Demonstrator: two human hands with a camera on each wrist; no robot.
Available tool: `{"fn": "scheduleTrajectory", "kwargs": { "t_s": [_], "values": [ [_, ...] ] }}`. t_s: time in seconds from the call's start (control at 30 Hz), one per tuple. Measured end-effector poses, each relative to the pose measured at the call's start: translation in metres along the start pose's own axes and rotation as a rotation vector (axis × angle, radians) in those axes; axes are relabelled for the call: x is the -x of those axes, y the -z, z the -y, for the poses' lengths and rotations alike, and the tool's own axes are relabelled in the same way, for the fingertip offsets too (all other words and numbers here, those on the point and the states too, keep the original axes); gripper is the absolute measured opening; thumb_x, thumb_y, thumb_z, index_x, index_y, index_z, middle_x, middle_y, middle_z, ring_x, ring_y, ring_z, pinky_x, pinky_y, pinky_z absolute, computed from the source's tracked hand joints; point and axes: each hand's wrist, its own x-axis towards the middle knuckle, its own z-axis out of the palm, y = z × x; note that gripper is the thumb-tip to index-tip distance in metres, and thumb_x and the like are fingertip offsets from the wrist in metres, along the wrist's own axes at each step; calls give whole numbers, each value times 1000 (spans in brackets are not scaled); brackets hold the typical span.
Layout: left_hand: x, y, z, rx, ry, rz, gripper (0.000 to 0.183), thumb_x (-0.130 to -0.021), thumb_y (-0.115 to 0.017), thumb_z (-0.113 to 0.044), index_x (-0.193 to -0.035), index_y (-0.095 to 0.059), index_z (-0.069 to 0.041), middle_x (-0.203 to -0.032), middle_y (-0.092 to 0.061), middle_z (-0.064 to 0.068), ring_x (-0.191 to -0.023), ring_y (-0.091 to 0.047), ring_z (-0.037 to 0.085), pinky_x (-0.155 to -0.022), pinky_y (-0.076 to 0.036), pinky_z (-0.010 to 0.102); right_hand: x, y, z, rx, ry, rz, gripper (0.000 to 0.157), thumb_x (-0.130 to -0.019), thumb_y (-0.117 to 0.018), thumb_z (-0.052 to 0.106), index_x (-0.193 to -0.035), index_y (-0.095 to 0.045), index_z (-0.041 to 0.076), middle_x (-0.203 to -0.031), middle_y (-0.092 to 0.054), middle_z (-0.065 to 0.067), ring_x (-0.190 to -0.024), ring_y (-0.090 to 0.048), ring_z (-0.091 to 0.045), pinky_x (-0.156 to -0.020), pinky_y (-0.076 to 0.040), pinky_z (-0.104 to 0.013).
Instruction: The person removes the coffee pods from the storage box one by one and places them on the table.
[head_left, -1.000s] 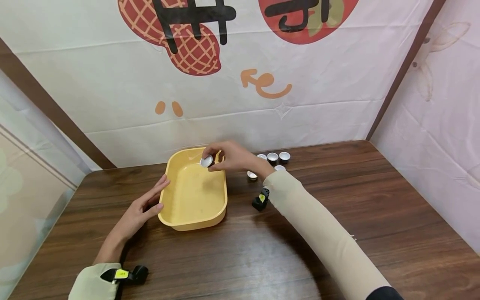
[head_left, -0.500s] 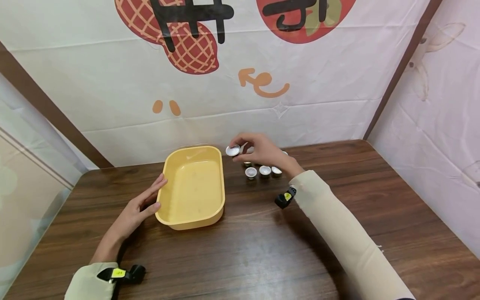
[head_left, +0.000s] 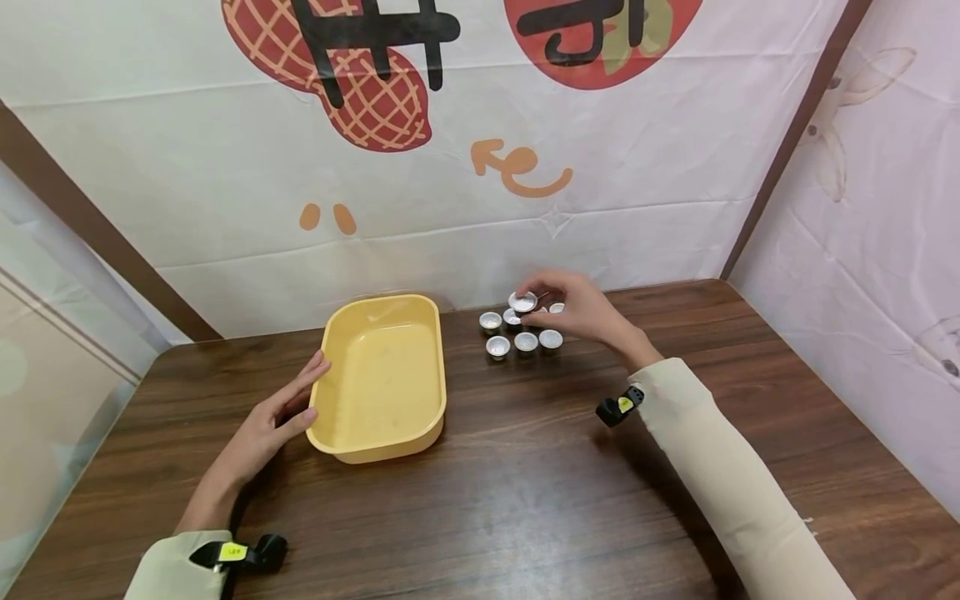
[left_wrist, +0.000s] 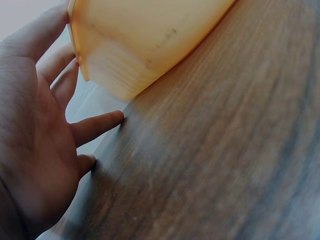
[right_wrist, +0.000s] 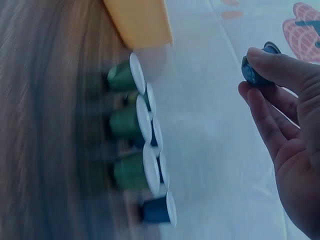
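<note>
My right hand [head_left: 581,310] pinches a dark blue coffee capsule [right_wrist: 256,72] between thumb and fingers, pale foil lid up in the head view. It is held above the back row of standing capsules. Three green capsules [right_wrist: 130,122] form the front row, and behind them stand several others, including a dark blue capsule [right_wrist: 156,210] at the end. Some of the back row is hidden by the hand. To the left, a yellow plastic tray [head_left: 390,451] sits on the table. My left hand [head_left: 255,429] touches its left rim with fingers spread and nearly straight.
A dark wooden table [head_left: 480,533] carries everything. Its back edge meets a pale printed cloth [head_left: 450,242] that hangs right behind the tray and capsules. Another cloth [head_left: 862,250] closes off the right side.
My right hand has swung from over the tray to the right with the capsule, and is now above the capsule rows. The left hand stays on the tray's rim.
</note>
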Motion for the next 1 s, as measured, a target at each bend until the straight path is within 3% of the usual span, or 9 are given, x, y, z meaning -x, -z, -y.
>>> {"fn": "scheduleTrajectory", "kwargs": {
  "t_s": [0.17,0.6,0.77,1.0],
  "values": [
    [-1,1,0,-2,-5,-2,59,-97,-52,-1,-151,-34,-17,-159,-15,-3,-137,-25,0,-97,-29,10,17,11,12,-10,-46,-27,31,-76,-77,-7,-104,-65,-7,-100,-66,-18,-89,-64,-28,-77,-51,-46],
    [1,0,3,9,-19,1,60,-96,-52,2,-151,-33,-15,-159,-15,-1,-139,-23,2,-98,-29,10,58,22,-15,-15,-179,-109,32,-76,-76,-9,-107,-65,-5,-104,-66,-17,-93,-66,-32,-80,-52,-38],
    [1,0,3,0,-17,0,60,-96,-52,1,-151,-33,-14,-159,-15,-1,-139,-23,2,-97,-29,10,67,21,-25,-22,-201,-123,31,-76,-76,-8,-105,-66,-6,-98,-67,-18,-89,-66,-33,-78,-52,-42],
    [0,-2,1,20,-26,7,60,-97,-51,1,-151,-32,-15,-159,-14,0,-139,-23,2,-98,-30,11,76,18,-38,-35,-266,-141,29,-76,-77,-7,-103,-66,-5,-94,-67,-18,-87,-66,-32,-77,-53,-37]
  ]
}}
